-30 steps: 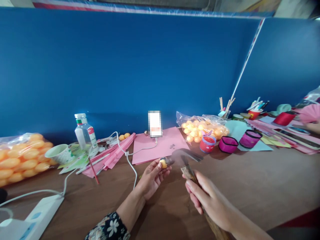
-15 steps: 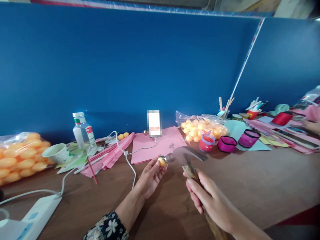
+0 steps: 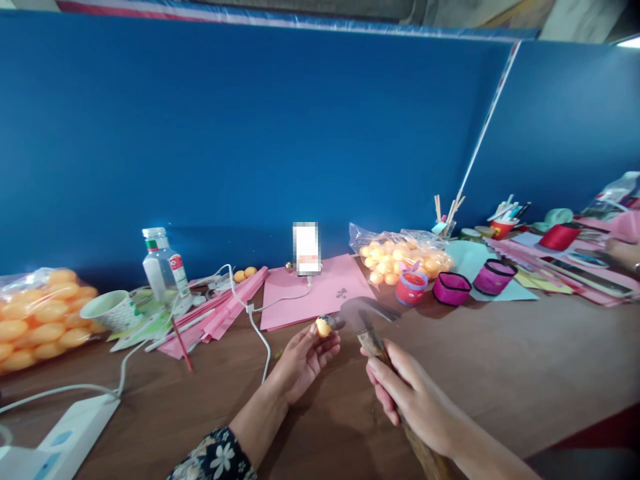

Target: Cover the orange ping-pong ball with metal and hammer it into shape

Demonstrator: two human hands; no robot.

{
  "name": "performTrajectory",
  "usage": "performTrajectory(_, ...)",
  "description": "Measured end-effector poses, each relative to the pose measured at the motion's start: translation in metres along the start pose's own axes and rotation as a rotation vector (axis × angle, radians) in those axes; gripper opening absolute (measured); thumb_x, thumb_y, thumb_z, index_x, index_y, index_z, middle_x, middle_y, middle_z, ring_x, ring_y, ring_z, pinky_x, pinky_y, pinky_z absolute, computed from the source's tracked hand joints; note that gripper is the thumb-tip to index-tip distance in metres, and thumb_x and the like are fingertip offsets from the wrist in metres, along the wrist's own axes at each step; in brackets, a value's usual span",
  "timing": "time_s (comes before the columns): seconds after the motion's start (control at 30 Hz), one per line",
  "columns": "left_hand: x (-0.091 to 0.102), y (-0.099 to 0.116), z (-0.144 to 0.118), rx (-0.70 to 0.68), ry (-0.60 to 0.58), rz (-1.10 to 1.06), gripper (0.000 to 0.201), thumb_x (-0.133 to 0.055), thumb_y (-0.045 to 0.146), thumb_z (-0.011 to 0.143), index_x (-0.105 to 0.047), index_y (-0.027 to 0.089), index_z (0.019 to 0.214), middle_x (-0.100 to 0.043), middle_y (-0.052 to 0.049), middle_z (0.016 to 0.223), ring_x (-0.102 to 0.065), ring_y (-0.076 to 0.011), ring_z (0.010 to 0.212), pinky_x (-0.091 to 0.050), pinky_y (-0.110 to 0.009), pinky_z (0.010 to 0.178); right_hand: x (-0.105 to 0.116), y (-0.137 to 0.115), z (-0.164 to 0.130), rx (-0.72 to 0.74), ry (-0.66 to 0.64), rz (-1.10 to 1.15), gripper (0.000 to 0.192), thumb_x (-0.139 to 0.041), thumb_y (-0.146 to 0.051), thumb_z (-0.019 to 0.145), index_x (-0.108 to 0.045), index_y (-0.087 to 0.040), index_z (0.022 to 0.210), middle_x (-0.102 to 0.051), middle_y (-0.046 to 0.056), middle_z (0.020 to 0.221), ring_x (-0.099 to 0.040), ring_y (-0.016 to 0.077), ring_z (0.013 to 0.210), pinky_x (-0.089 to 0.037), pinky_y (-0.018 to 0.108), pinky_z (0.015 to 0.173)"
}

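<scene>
Between the fingertips of my left hand (image 3: 309,357) is a small orange ball (image 3: 323,326), like a ping-pong ball, with a jagged-looking edge and something dark or shiny at its top. My right hand (image 3: 405,387) is wrapped round the wooden handle of a claw hammer (image 3: 357,315). The hammer's striking face lies at the ball's right side; whether it touches or sits just in front I cannot tell. Beyond both hands lies pink paper (image 3: 285,310), with several small dark pieces (image 3: 341,293) on it.
Bags of orange balls (image 3: 45,310) (image 3: 400,257) stand left and right. A bottle (image 3: 163,263), paper cup (image 3: 111,311) and power strip (image 3: 75,437) are at left. White cable (image 3: 254,323) crosses the table. Right are a red cup (image 3: 411,288) and purple rings (image 3: 451,289). Another person's hand (image 3: 623,252) shows far right.
The hammer's head has shifted slightly left and down, and the shiny part on the ball shows less. My left hand still holds the ball. The whole view has shifted a little.
</scene>
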State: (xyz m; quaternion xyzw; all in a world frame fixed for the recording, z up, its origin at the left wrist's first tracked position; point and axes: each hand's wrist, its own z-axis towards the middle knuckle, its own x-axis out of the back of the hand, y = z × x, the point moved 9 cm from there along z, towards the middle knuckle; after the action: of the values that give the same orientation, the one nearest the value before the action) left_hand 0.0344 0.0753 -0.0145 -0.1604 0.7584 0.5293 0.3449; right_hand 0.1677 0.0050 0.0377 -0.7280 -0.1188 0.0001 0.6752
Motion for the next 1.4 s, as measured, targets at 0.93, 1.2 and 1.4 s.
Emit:
performTrajectory(0.93,0.012,0.002,0.000,-0.011,0.128,0.079,0.019,-0.063,0.025,0.073,-0.061,0.014,0.089,-0.067,-0.010,0.087,-0.063,-0.0131,0.071,-0.052,-0.025,0.068,0.121,0.023,-0.016,0.147,0.025,-1.098,0.024,-0.043,-0.031,0.084,-0.049,-0.026,0.107,-0.065,0.004,0.089,-0.062,0.0221,0.079,-0.043,0.030,0.067)
performTrajectory(1.2,0.015,0.001,0.002,-0.008,0.138,0.080,0.021,-0.063,0.024,0.073,-0.062,0.014,0.091,-0.068,-0.010,0.087,-0.064,-0.0139,0.073,-0.052,-0.025,0.069,0.156,0.039,-0.021,0.077,0.060,-1.125,0.022,-0.047,-0.032,0.080,-0.053,-0.027,0.101,-0.066,0.004,0.088,-0.062,0.0228,0.079,-0.044,0.030,0.067)
performTrajectory(1.4,0.014,0.002,0.002,-0.002,0.153,0.106,0.021,-0.062,0.022,0.074,-0.062,0.013,0.093,-0.068,-0.011,0.087,-0.064,-0.0139,0.075,-0.052,-0.024,0.069,0.159,0.039,-0.019,0.107,0.033,-1.135,0.024,-0.044,-0.031,0.082,-0.053,-0.024,0.104,-0.062,0.006,0.097,-0.060,0.0230,0.086,-0.043,0.032,0.074)
